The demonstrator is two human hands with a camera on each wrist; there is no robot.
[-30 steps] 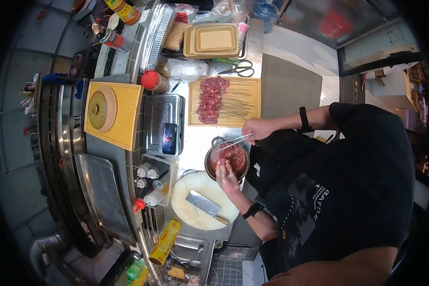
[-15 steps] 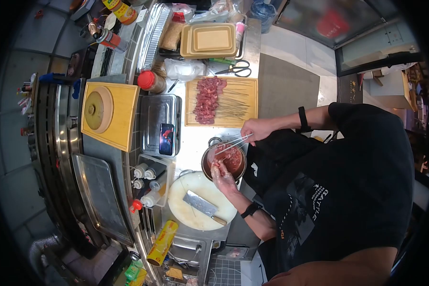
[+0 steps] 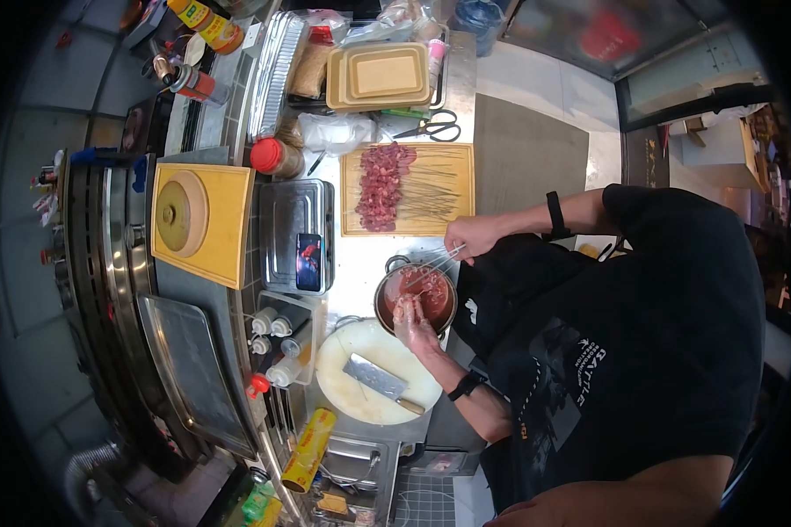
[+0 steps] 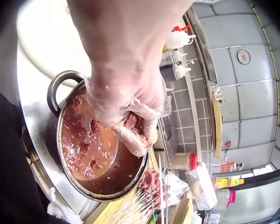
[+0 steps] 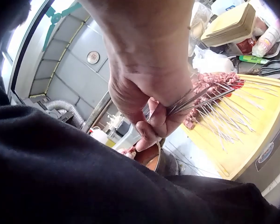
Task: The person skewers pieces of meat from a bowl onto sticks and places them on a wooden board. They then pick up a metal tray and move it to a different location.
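My left hand, in a clear plastic glove, is over the near side of a dark metal pot. Its curled fingers grip a piece of raw red meat. More meat pieces lie in reddish liquid inside the pot. Above the pot's other side, my bare right hand holds several thin metal skewers in its curled fingers. Their ends reach over the pot towards the gloved hand. Beside the pot, a yellow board bears rows of skewered meat, the skewer ends pointing towards my body.
A cleaver lies on a round white chopping board by the pot. Behind stand a metal tray with a phone on it and a rack of squeeze bottles. Scissors and a red-lidded jar lie past the skewer board.
The skewers in my right hand have shifted slightly over the pot. My left hand stays at the pot, its fingers turned a little. The head view has moved slightly.
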